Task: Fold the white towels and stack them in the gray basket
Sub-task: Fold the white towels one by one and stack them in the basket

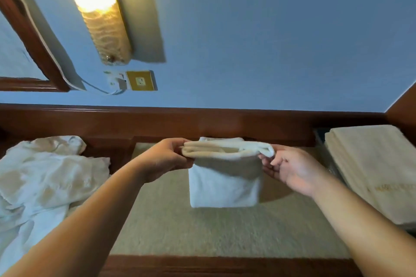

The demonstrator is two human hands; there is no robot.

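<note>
The folded white towel (225,177) hangs between both hands above the beige tabletop (202,231), its upper fold pinched at the left end by the curled left hand (167,159) and at the right end by the right hand (290,171).

Soft terry towel (224,183) (matt), glossy wood ledge (157,123).

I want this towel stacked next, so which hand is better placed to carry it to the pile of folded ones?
Probably the right hand: it pinches the folded towel on the side nearest the folded stack.
</note>
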